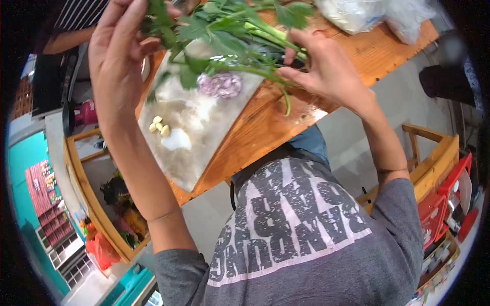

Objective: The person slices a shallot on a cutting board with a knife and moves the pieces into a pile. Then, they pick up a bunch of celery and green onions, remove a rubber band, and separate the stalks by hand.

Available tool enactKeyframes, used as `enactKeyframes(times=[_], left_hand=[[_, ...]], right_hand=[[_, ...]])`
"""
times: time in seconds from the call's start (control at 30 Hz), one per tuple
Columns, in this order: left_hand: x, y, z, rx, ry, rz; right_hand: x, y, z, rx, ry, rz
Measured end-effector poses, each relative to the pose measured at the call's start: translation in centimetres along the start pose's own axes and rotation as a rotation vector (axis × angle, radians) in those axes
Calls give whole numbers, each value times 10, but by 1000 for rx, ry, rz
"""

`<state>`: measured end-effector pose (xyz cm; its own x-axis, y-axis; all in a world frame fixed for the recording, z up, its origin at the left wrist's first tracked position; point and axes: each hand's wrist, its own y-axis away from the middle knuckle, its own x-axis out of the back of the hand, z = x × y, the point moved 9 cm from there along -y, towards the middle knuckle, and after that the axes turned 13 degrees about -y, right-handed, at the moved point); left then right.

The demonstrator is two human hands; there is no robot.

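Note:
A bunch of leafy celery (224,38) stretches between my two hands over the table. My right hand (326,66) is closed around its green stalks, with one thin stem hanging below. At the upper left, my left hand (118,53) is raised with its fingers closed on the leaves; the fingertips are partly hidden by the greens. Underneath lies a pale, stained cutting board (186,166). On it rest a pile of chopped purple onion (220,85) and several peeled garlic cloves (160,127).
The board sits on a wooden table (278,120). Plastic bags (357,13) with white contents stand at its far right. Wooden frames flank me, one on the left (84,204) and one on the right (431,176). Red baskets (439,204) are at the right.

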<state>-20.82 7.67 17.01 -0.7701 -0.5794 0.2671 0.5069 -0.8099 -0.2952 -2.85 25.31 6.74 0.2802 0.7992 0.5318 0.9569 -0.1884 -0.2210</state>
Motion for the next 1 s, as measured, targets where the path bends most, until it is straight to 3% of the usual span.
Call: enactKeyframes(times=[0.13,0.17,0.27,0.33,0.5,0.6,0.73,0.87,1.0], left_hand=[[4,4,19,-128,-400,106],[-37,9,32,89,-110,91],[-48,48,33,211,-191,-93],[-50,83,18,304,-48,-200],[-47,150,-43,553,-318,-254],[-41,156,-54,630,-693,-200],[-36,133,-33,477,-916,199],[-96,96,-37,308,-676,166],[-137,77,-51,198,-721,70]], right_hand=[[-12,-7,-7,-98,-1,-177],[-16,-5,-9,-47,-17,-146],[-16,-5,-4,-56,13,-126],[-13,-8,-11,25,25,-92],[-14,-20,-11,40,98,-27],[-24,-29,-3,24,212,-168],[6,-39,-21,49,48,-49],[30,-45,-37,7,-3,-42],[48,-53,-14,-19,47,29]])
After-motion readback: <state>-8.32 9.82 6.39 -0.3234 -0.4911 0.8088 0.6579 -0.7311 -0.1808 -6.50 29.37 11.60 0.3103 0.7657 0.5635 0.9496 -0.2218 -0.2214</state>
